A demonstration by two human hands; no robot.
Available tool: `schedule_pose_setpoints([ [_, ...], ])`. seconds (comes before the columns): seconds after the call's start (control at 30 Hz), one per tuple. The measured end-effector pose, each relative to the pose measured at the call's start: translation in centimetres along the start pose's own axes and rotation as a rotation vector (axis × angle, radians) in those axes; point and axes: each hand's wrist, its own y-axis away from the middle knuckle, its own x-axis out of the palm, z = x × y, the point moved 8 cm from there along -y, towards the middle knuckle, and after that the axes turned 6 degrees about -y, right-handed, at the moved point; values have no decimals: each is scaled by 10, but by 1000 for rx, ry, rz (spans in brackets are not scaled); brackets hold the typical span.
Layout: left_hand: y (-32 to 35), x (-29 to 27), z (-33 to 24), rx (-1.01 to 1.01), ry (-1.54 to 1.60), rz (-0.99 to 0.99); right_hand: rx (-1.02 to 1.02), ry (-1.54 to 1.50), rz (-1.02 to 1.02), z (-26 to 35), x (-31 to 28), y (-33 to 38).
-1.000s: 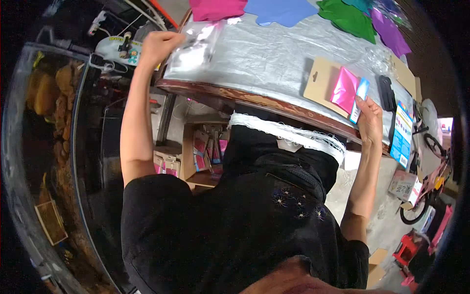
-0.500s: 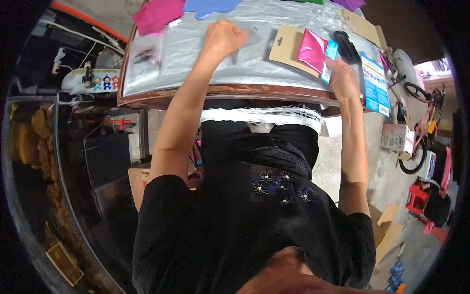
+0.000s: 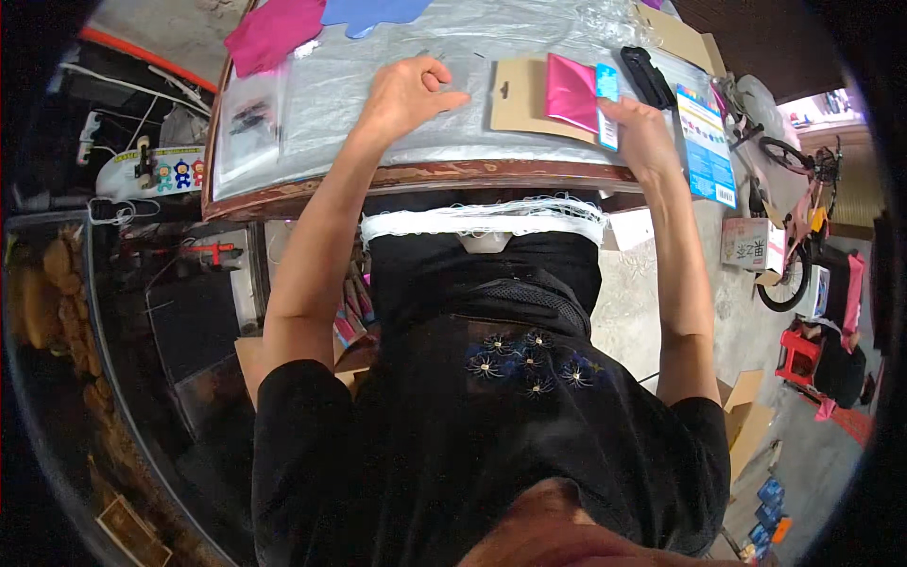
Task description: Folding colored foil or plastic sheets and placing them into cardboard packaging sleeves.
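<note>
My left hand [image 3: 404, 96] hovers over the plastic-covered table with its thumb stretched out and apart from the curled fingers; nothing shows in its grip. A clear plastic bag [image 3: 461, 83], hard to make out, lies beside its fingertips. My right hand [image 3: 644, 134] pinches the right edge of a tan cardboard hang card [image 3: 520, 94] at its blue label [image 3: 607, 83]. A shiny pink foil packet [image 3: 571, 91] lies over the card, left of the label. The fingers under the card are hidden.
A black tool-like object [image 3: 648, 77] and a blue-and-white printed package [image 3: 707, 151] lie at the table's right. Clear bags [image 3: 248, 128] with dark contents are at the left. Pink [image 3: 274, 36] and blue [image 3: 373, 13] pieces lie farther back. The table's brown wooden edge [image 3: 453, 174] runs in front.
My left thumb has spread away from the fingers, and the clear plastic is lower beside them. The right hand keeps its hold on the card. The whole view has shifted slightly.
</note>
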Motion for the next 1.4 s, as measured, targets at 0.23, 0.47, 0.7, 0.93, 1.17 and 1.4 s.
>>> schedule_pose_setpoints([
  [0.23,-4,3,3,-24,60,16,77,69,68,-5,5,-20],
  [0.47,-4,4,6,-72,106,78,120,257,85,26,28,-5],
  [0.7,-4,2,4,-87,100,101,182,180,121,15,20,-14],
  [0.93,1,2,3,-60,126,69,196,185,148,13,15,-18],
  [1.17,2,-1,-8,88,-18,-132,220,185,142,10,31,-35],
  [1.4,15,0,-38,133,-134,-272,153,95,112,11,23,-57],
])
